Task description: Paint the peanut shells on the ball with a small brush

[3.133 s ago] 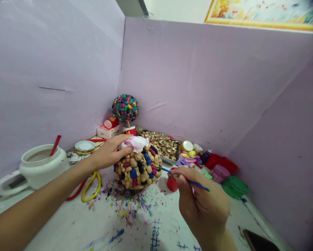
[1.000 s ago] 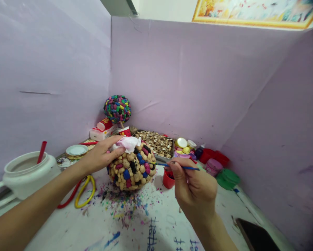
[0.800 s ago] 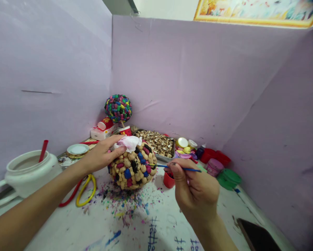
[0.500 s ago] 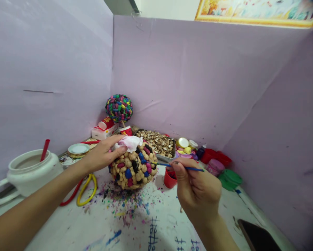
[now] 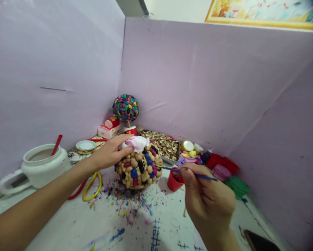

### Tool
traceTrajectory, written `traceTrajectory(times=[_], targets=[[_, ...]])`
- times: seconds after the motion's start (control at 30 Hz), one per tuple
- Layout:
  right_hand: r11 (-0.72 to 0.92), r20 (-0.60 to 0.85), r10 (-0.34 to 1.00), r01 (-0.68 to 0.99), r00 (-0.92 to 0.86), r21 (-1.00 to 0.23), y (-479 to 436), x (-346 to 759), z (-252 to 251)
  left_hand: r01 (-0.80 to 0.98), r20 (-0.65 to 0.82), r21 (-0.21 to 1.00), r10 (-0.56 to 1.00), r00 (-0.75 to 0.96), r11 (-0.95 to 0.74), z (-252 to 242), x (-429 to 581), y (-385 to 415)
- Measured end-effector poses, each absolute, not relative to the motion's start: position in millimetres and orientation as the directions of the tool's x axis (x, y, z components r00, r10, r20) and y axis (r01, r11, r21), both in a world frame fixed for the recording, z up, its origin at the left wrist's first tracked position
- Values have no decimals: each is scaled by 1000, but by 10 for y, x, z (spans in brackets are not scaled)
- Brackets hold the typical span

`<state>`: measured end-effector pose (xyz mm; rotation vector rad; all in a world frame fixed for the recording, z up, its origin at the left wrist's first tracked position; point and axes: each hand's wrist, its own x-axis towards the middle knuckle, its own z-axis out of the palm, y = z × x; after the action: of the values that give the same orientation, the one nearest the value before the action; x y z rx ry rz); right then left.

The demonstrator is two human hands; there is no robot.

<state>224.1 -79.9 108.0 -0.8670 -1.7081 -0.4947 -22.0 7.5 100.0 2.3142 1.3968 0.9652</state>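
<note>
On the white table stands a ball covered in peanut shells (image 5: 138, 170), mostly bare tan with some shells painted blue, black and magenta. My left hand (image 5: 113, 150) rests on its upper left, pressing a crumpled white tissue (image 5: 137, 143) with pink stains against the top. A thin blue paintbrush (image 5: 169, 168) is pinched between the thumb and fingers of my right hand (image 5: 208, 195). Its yellowish tip reaches the right side of the ball, by the blue and magenta shells; whether it touches cannot be made out. Just behind that hand sits a small red cup (image 5: 175, 181).
Behind the ball lies a metal tray (image 5: 172, 161) of shell pieces. A finished multicoloured ball (image 5: 126, 108) stands at the back. At left are a white pot (image 5: 45, 167) and yellow-handled scissors (image 5: 93, 188). Paint lids, a green container (image 5: 237, 186) and a dark phone (image 5: 259, 241) lie right.
The whole view has shifted, so everything appears a little further right. My right hand and the brush have drawn slightly away from the ball; my left hand keeps its place on it.
</note>
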Motion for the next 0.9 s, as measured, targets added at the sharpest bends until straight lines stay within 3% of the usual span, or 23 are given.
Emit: traceTrajectory(times=[0.43,0.9], targets=[[584,963,215,812,-160,4,-811,2174,1059,650,464,489,804,372,-583,999,-240,62],[599,960,226,801,-163,-5,-835,2153,1038,636,479,493,795,372,-594,1004,-233,59]])
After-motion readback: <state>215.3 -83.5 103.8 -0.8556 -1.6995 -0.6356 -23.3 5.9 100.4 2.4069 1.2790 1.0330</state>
